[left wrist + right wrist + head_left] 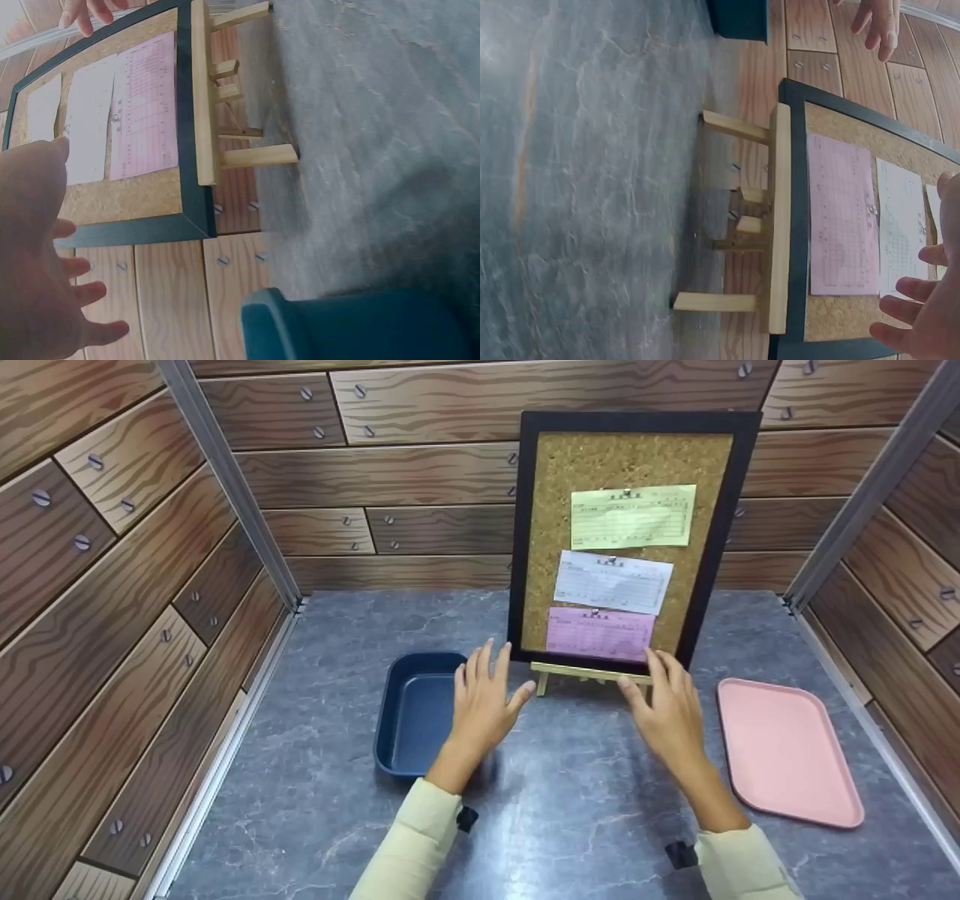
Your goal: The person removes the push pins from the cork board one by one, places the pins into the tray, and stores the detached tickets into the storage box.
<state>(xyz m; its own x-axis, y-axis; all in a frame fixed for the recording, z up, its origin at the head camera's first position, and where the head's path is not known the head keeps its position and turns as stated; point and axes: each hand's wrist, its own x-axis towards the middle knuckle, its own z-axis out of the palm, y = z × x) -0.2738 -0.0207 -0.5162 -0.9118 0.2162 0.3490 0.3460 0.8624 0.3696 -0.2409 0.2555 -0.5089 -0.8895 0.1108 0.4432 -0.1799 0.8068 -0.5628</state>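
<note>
Blue bin (pixel 411 720) sits beside my left hand (pixel 482 706), its fingers extended, holding nothing. Ahead, the board (pixel 630 457) stands on its easel (pixel 589 672), yellow, white and pink slips (pixel 611 585) pinned down it; my right hand (pixel 670 714), loosely extended and empty, is near the pink tray (pixel 787 750).

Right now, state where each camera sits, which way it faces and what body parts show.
Head: on the head, facing forward-down at corkboard, blue tray and pink tray; left grip, right grip and sleeves show.
Left wrist: on that wrist, facing easel and corkboard, shown sideways; left grip at left, right fingers at top.
Right wrist: on that wrist, facing both, tipped the other way; right grip at right, left fingers at top.
The wrist views share the pink slip.
</note>
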